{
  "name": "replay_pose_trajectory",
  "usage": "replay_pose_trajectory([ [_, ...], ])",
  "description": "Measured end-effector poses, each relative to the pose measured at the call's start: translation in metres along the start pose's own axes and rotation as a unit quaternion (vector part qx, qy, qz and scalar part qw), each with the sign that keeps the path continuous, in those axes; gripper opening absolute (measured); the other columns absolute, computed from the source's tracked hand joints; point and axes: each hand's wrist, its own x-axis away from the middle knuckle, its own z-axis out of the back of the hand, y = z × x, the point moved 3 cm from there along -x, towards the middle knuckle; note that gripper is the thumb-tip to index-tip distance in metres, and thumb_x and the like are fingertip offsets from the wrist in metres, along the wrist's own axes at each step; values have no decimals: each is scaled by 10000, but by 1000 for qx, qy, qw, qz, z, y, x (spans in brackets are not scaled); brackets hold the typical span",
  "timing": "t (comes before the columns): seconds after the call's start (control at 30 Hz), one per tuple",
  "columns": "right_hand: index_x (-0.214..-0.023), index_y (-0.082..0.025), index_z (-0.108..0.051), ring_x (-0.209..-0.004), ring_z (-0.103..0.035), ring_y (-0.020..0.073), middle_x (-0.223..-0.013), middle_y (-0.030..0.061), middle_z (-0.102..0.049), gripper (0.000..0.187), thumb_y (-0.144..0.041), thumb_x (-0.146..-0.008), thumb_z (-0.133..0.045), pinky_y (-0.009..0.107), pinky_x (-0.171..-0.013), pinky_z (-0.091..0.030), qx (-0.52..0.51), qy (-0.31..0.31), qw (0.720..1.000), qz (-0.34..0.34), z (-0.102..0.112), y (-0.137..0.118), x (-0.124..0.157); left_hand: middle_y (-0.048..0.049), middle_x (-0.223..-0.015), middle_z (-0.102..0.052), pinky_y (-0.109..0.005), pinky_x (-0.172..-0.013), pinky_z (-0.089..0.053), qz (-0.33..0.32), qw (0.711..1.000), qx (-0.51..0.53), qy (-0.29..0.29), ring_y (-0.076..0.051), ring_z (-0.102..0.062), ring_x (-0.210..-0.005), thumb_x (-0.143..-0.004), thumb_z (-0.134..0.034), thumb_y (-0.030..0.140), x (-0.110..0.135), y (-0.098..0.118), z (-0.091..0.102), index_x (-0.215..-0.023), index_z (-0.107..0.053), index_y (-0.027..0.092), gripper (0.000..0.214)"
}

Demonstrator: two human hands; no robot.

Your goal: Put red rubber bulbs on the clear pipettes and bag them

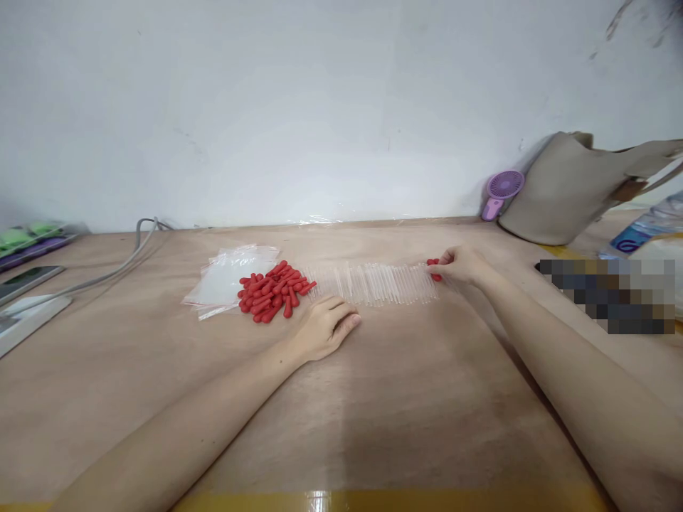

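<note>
Pinching a red cap (432, 262) in my right hand (462, 264) at the right end of the row of clear tubes (373, 283); my left hand (323, 328) rests loosely curled, holding nothing, beside the pile of red caps (273, 290).

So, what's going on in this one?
A person works at a table. The right hand pinches a red cap in its fingers at the right end of a row of clear tubes. The left hand rests loosely curled on the table, just in front of the row's left end, with nothing visible in it. A pile of more red caps lies beside some clear bags.
</note>
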Motion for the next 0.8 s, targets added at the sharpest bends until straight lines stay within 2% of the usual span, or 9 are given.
replay_pose_trajectory([
  [0.27,-424,-195,-456,-454,-431,108,-445,-15,-465,370,-408,-538,-737,249,-423,-315,51,-46,998,-16,4,-7,4,-62,-837,-602,-316,-738,-437,-2,1000,5,-1,-174,-545,-804,-911,-366,306,0,-1,-1,-917,-608,162,281],
  [0.37,-405,-197,-452,-443,-422,109,-433,-17,-444,363,-386,-546,-728,254,-418,-320,37,-51,998,-26,4,-5,3,-54,-807,-594,-327,-749,-423,7,999,-9,36,-175,-527,-789,-897,-392,304,1,-2,0,-887,-612,172,257],
  [0.47,-409,-195,-487,-461,-466,137,-439,2,-472,318,-367,-541,-720,267,-420,-346,26,-51,997,-42,0,2,-4,-56,-782,-571,-361,-755,-400,64,991,-62,104,-196,-495,-790,-856,-451,320,1,-8,4,-818,-613,175,220],
  [0.53,-418,-191,-518,-476,-498,159,-444,17,-495,283,-351,-538,-718,278,-421,-376,3,-45,998,-52,-3,9,-9,-60,-786,-556,-372,-741,-389,110,981,-101,123,-213,-483,-802,-824,-485,329,-2,-14,7,-800,-608,176,199],
  [0.7,-445,-189,-578,-501,-535,168,-443,27,-528,199,-275,-558,-717,277,-435,-444,-139,-43,989,5,-9,13,-15,-103,-861,-547,-425,-784,-357,186,958,-195,102,-277,-479,-890,-785,-503,347,-27,-27,13,-794,-610,166,211],
  [0.8,-483,-157,-609,-554,-558,142,-552,47,-597,146,-211,-581,-702,253,-496,-482,-203,-75,974,-69,-9,13,-13,-159,-894,-550,-465,-826,-329,239,938,-245,60,-322,-476,-919,-781,-469,392,-46,-35,9,-753,-628,126,311],
])
